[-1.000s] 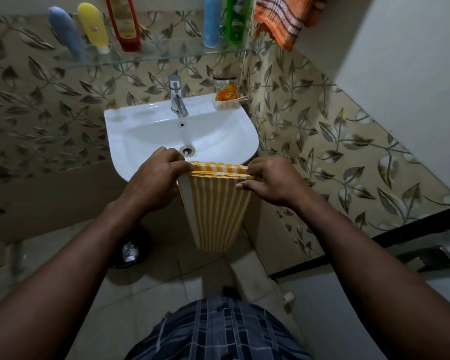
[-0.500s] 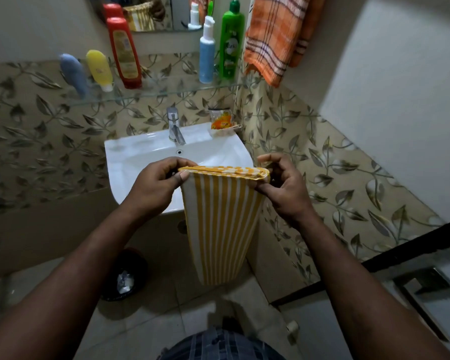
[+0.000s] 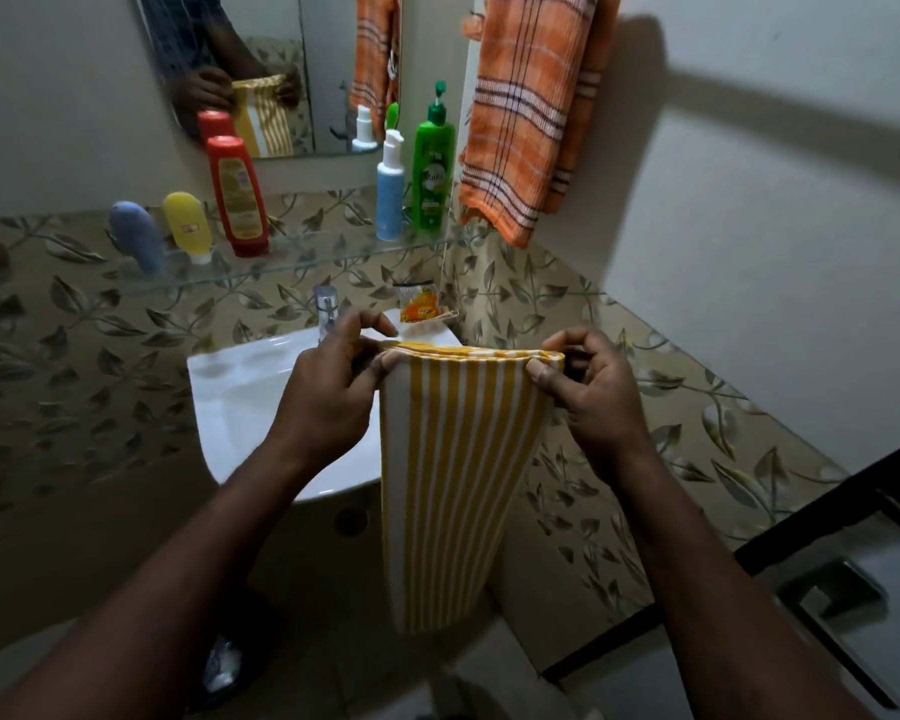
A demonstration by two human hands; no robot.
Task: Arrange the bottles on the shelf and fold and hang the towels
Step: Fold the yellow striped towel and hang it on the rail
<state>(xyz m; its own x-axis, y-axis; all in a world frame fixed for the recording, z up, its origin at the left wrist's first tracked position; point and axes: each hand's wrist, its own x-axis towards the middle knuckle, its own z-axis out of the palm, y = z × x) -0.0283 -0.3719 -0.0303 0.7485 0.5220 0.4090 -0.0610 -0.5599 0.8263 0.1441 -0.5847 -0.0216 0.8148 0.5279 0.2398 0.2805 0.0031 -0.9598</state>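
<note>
A white sink is fixed to the leaf-patterned tiles. A chrome tap stands at its 12 o'clock rim and an orange packet at 1 o'clock. A mirror hangs at 12 o'clock above. A dark round container sits on the floor at 6 o'clock.

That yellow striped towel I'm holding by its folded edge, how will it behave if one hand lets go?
Probably floppy: the yellow striped towel hangs limp below the left hand and right hand, which pinch its top corners. Released on one side, the fold would likely sag and open. It seems light, since fingertip pinches carry it.
</note>
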